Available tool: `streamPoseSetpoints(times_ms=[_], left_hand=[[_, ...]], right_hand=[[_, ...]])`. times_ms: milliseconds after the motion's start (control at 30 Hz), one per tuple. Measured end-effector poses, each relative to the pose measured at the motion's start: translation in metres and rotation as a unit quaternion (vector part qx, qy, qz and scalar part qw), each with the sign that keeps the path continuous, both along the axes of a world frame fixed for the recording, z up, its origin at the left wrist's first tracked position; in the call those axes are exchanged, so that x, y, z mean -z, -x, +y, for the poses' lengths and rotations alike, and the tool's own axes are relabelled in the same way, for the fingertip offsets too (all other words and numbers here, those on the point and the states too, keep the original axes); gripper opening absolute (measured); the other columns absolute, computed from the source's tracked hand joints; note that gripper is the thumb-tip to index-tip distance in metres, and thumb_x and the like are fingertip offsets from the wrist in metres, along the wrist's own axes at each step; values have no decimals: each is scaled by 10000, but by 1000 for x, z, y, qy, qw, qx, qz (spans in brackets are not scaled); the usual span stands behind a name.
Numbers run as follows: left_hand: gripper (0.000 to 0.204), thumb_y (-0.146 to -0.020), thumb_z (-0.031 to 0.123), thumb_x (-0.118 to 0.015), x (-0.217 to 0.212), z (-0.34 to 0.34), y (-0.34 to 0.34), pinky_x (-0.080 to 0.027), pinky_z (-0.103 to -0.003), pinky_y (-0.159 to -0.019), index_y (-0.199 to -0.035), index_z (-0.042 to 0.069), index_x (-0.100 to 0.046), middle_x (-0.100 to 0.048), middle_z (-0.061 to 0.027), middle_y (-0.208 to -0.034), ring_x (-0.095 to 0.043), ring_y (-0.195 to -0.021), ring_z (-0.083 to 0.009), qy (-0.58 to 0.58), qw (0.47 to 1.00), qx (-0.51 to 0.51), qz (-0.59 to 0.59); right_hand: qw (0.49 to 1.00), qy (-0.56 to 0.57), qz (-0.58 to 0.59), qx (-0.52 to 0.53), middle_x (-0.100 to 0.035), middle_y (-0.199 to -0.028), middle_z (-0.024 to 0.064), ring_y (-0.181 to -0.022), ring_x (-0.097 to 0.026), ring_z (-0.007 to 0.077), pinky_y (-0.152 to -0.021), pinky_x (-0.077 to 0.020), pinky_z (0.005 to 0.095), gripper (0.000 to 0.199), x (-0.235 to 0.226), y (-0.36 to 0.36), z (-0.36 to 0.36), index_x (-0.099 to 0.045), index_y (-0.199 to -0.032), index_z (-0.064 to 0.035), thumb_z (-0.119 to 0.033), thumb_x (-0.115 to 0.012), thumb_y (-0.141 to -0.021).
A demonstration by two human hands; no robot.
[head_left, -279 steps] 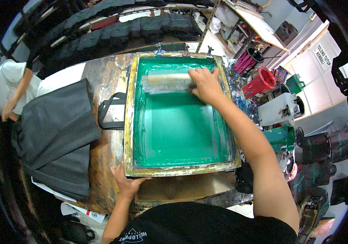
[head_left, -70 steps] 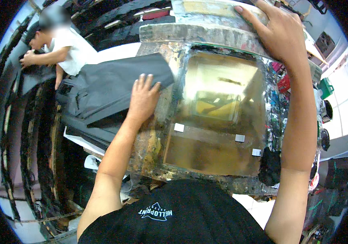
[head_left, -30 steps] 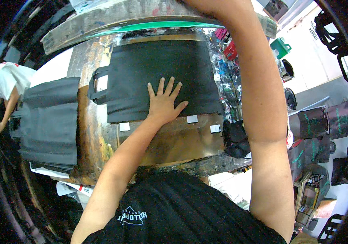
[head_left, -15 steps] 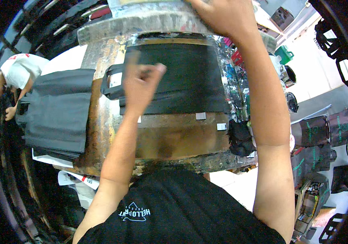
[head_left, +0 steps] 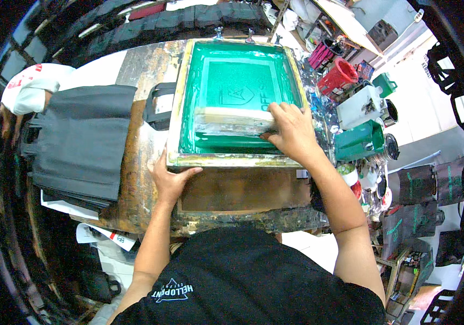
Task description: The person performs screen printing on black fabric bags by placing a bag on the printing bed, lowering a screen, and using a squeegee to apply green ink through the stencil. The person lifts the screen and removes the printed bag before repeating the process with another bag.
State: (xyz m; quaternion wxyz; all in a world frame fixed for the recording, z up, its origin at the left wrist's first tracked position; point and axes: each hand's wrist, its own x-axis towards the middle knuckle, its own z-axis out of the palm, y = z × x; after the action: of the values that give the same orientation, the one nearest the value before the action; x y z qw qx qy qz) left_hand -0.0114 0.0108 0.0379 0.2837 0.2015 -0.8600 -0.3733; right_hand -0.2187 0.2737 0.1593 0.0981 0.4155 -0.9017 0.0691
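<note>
A screen printing frame [head_left: 173, 142] with a green mesh lies down on the worktable. My right hand [head_left: 291, 132] is closed round the right end of a pale squeegee [head_left: 232, 118], which stands across the mesh near its front. My left hand [head_left: 168, 177] grips the frame's front left corner, its thumb stretched along the front edge. From under the frame's left side a black bag's handle [head_left: 153, 108] sticks out; the frame hides the rest of that bag. Dark line artwork shows in the mesh beyond the squeegee.
A stack of black bags [head_left: 83, 143] lies at the table's left, beside a person in a white shirt [head_left: 34, 89]. Along the right stand a red bucket [head_left: 339, 76], a green container [head_left: 359, 141] and several pots. Printed black bags [head_left: 416, 184] lie farther right.
The raised frame has come down over the black bag. My right hand has moved nearer and now holds the squeegee. My left hand has moved from above the bag to the frame's corner.
</note>
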Motion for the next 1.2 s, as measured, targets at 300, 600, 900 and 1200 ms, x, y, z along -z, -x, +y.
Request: streamPoseSetpoints(times_ms=[300, 600, 900, 1200], left_hand=[[1197, -522, 562, -971, 35, -13, -4, -372, -411, -964, -1477, -13, -535, -740, -112, -1127, -632, -992, -281, 147, 989, 12, -21], [1198, -533, 539, -967, 39, -17, -11, -366, -462, -949, -1478, -43, -518, -708, -136, -1090, -585, -985, -316, 140, 989, 21, -44], [1221, -520, 601, -945, 31, -16, -9, -357, -474, -932, -1463, -49, -521, -685, -132, -1106, -574, -990, -332, 127, 990, 36, -55], [1196, -502, 661, -938, 28, -17, -8, -335, -470, -957, -1422, -18, -587, -643, -98, -1048, -567, -996, -294, 176, 982, 20, -67]], right_hand=[[996, -50, -71, -24, -642, -1063, 108, -1061, -620, 320, -905, -382, 481, 585, 11, -14, -2, -563, -1183, -118, -312, -889, -738], [1000, -14, -12, -9, -623, -1060, 65, -1044, -599, 290, -922, -363, 532, 641, 36, 36, -33, -556, -1228, -152, -299, -904, -710], [999, -39, 35, 1, -676, -1173, 53, -1158, -634, 302, -963, -384, 603, 725, 52, 201, -94, -551, -1331, -150, -381, -896, -737], [995, -96, 4, 2, -690, -1331, 60, -1247, -638, 293, -955, -385, 636, 855, 52, 319, -142, -528, -1438, -158, -455, -903, -729]])
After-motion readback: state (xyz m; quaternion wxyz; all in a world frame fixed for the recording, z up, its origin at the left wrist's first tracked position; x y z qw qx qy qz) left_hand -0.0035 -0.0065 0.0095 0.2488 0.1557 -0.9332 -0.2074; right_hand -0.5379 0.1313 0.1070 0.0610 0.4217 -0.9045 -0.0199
